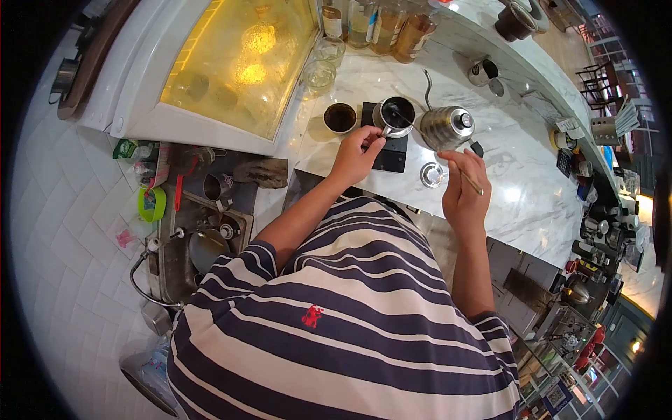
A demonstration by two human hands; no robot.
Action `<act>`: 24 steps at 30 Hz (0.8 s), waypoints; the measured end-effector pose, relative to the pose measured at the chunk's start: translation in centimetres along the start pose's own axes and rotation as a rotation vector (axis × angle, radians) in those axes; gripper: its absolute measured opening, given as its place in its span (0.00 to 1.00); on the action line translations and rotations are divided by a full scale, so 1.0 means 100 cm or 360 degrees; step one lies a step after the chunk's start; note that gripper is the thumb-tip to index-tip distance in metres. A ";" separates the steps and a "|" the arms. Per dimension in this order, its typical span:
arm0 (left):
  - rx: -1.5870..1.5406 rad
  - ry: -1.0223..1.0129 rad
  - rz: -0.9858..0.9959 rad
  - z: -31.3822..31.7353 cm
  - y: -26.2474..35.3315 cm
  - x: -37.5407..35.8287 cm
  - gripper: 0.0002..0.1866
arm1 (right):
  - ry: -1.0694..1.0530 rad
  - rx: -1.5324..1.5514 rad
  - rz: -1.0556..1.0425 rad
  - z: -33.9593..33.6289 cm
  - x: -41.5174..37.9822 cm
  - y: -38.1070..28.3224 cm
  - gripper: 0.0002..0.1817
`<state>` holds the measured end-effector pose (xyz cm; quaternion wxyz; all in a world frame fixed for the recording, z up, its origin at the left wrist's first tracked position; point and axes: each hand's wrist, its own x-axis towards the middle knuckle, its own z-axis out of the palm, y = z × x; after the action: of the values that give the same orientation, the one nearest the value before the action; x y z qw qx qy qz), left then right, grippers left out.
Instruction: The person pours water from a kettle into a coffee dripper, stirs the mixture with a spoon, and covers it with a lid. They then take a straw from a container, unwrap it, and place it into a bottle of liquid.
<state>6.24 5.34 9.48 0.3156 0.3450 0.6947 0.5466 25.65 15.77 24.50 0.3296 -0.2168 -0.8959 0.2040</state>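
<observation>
A metal cup (402,128) with dark contents stands on a black scale (393,158). My left hand (357,155) is closed on the cup's handle at its near side. In my right hand (465,183), the fingers pinch a long thin stirrer (425,139), whose far end reaches into the cup. A silver gooseneck kettle (440,128) stands just right of the cup. Left of the scale sits a small bowl (340,118) with dark brown contents. A round metal lid (432,175) lies on the marble counter (500,168) near my right hand.
Bottles (415,35) and two clear glasses (320,74) stand at the back. A white-framed case (210,129) is on the left, above a sink (175,271). Another metal pitcher (483,72) stands at the back right, near the raised ledge.
</observation>
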 end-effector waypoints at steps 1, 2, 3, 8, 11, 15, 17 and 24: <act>0.0013 0.0006 0.0000 0.000 0.001 0.000 0.11 | 0.0021 -0.0024 0.0003 0.001 0.002 0.003 0.05; 0.0026 0.0013 0.0000 0.000 0.002 0.000 0.11 | 0.0042 -0.0047 0.0003 0.001 0.005 0.009 0.05; 0.0027 0.0013 0.0018 -0.001 0.000 0.001 0.11 | 0.0062 -0.0071 0.0002 -0.001 0.005 0.012 0.05; 0.0028 0.0013 0.0008 -0.001 0.001 0.002 0.11 | 0.0033 -0.0015 0.0033 -0.009 0.001 0.005 0.04; 0.0010 -0.0003 0.0024 -0.002 0.007 0.002 0.11 | 0.0013 0.0008 0.0015 0.003 0.005 -0.001 0.04; -0.0009 0.0013 0.0028 -0.001 0.002 0.002 0.12 | 0.0110 -0.0090 0.0016 -0.001 0.007 0.005 0.04; -0.0011 0.0021 0.0041 -0.001 -0.001 0.002 0.12 | 0.0065 -0.0063 0.0064 -0.007 0.003 0.002 0.03; -0.0011 -0.0021 0.0002 -0.002 0.002 0.002 0.12 | 0.0080 -0.0094 0.0040 0.000 0.008 -0.002 0.04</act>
<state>6.02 5.40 9.66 0.3208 0.3480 0.6905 0.5470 25.01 16.07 24.98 0.3429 -0.2428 -0.8902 0.1762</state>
